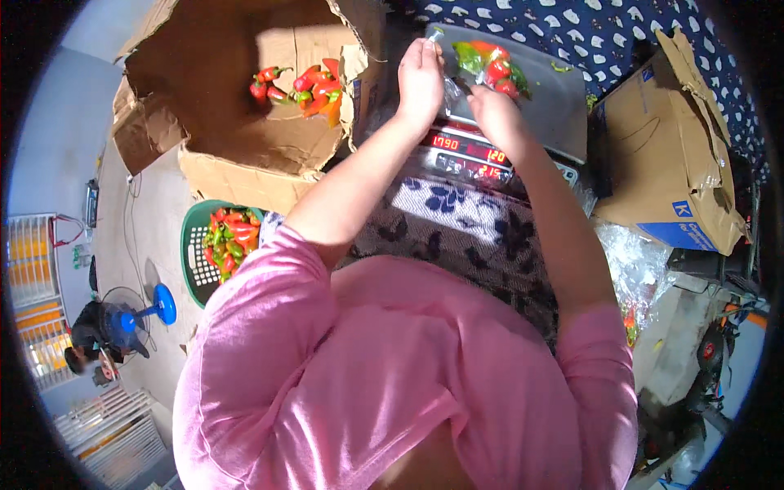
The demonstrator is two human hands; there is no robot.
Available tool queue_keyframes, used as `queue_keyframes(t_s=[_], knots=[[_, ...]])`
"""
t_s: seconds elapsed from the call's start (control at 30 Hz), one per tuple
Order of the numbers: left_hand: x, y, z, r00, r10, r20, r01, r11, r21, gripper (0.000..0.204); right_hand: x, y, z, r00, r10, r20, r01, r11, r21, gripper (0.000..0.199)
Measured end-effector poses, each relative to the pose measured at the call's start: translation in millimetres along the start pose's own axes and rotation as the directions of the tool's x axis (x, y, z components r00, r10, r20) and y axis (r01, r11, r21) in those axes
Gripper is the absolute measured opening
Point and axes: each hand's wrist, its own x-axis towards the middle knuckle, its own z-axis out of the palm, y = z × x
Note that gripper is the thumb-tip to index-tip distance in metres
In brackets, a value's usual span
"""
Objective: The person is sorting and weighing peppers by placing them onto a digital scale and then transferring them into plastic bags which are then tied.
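A clear plastic bag of red and green peppers (491,65) lies on the grey tray of a digital scale (555,106). My left hand (420,77) pinches the bag's neck at the tray's left side, fingers closed on the plastic. My right hand (496,114) grips the same bag lower down, just in front of the peppers. The scale's red display (465,151) glows below my wrists.
An open cardboard box (237,155) at the upper left holds loose peppers (302,86). Below it stands a green basket (194,253) of peppers. Another cardboard box (670,155) sits at the right, with crumpled clear bags (637,261) beneath. A blue fan (139,314) and a person (86,343) are at far left.
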Motion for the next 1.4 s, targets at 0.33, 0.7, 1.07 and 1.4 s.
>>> queue_keyframes(t_s=[0.33, 0.7, 1.07, 1.4], knots=[[-114.0, 69.4, 6.9, 0.843, -0.142, 0.519, 0.213, 0.974, -0.08, 0.026, -25.6, 101.3, -62.5, 0.914, 0.121, -0.387, -0.282, 0.875, -0.394, 0.032], [-196.8, 89.4, -97.5, 0.657, -0.346, 0.67, 0.102, 0.921, 0.376, 0.018, -27.0, -1.8, -49.9, 0.966, 0.015, -0.26, -0.058, 0.986, -0.156, 0.066], [-211.7, 153.3, -82.0, 0.801, -0.249, 0.545, 0.091, 0.95, 0.3, 0.013, -190.0, 45.7, -320.1, 0.389, 0.129, -0.912, -0.762, 0.601, -0.24, 0.059], [-247.3, 165.9, -51.7, 0.392, -0.539, 0.746, 0.349, 0.837, 0.421, 0.027, -276.9, -143.1, -103.1, 0.978, -0.162, -0.128, 0.206, 0.83, 0.518, 0.021]])
